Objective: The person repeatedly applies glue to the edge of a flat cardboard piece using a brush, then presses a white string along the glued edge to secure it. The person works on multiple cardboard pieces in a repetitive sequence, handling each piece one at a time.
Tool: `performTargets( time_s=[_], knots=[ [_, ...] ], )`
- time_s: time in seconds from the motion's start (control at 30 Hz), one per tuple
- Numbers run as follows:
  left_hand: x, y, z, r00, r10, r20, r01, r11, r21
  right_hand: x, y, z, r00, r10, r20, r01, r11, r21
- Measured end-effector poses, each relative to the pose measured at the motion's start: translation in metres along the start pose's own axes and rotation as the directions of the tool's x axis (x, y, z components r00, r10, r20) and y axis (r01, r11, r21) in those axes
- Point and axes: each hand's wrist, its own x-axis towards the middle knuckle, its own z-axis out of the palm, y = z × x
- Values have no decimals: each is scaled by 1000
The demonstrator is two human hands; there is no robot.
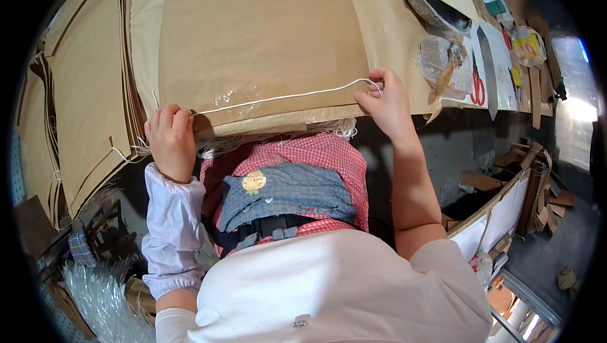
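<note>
White string point(272, 99) is the working item: a thin, pale cord lying in a shallow curve across the near part of a brown paper sheet point(259, 33), between the two hands. Through the head view I identify the sheet as smooth, flat and straight-sided, with a glossy, wrinkled patch just beyond the cord.

Left hand point(172, 137): at the near left corner of the sheet. I read its fingers as bent and drawn together on the string; a short length of cord projects on the far side. The firmness of this grip I cannot tell.

Right hand point(387, 104): at the near right corner. Its fingers are curled, nearly closed, and the string bends over and passes in among them.

Surroundings: on the left I locate a paper stack point(88, 77), its layered edges thin and slightly fanned. At the near edge, loose strands point(344, 128) hang in soft loops above a red-and-white checked cloth point(341, 159). On the right lie scissors point(478, 89) with red looped handles, and, left of them, a crinkled translucent plastic bundle point(435, 56).
</note>
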Motion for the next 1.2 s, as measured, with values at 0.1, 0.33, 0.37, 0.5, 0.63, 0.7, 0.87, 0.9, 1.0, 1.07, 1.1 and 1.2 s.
performTargets(
  time_s=[0.1, 0.33, 0.37, 0.5, 0.63, 0.7, 0.87, 0.9, 1.0, 1.07, 1.1, 1.2],
  knots=[
    [-2, 0, 2, 1000, -12, 0, 12, 1000, 7, -7, -13, 6, 998, -41, -41, 32, 980, -198],
    [0, 4, 2, 999, -36, -12, 35, 998, -55, -5, -17, -5, 982, 155, 109, -184, 644, 743],
    [-2, 4, 3, 997, -76, 17, 77, 993, -93, -5, -20, -7, 991, 95, 89, -124, 483, 867],
    [-9, 2, 5, 983, -158, 88, 173, 966, -192, 0, 9, -1, 949, 5, 315, -221, 725, 653],
    [-15, 4, 11, 975, -221, 23, 211, 894, -395, -6, 0, 16, 998, -38, -56, 50, 969, 244],
    [-17, 0, 8, 986, -153, 74, 169, 878, -447, -6, 2, 24, 954, -162, -251, 207, 965, 164],
    [-18, -4, 6, 991, -63, 120, 113, 874, -473, -6, -7, -8, 944, 55, 326, -262, 727, 635],
    [-20, -4, 7, 987, -91, 136, 145, 867, -476, -4, -5, -5, 948, 37, 315, -225, 779, 586],
    [-18, 0, 10, 985, -121, 120, 165, 863, -478, -7, -14, 2, 963, 75, 260, -219, 779, 587],
    [-16, 1, 9, 989, -103, 108, 141, 875, -463, -6, -4, 13, 985, 86, 148, -156, 804, 573],
    [-14, 3, 8, 990, -95, 104, 133, 877, -461, -6, -1, 14, 997, 57, 57, -76, 896, 438],
    [-18, -1, 4, 987, -67, 147, 128, 880, -458, -6, -6, 18, 963, -215, -166, 225, 973, 47]
  ],
)
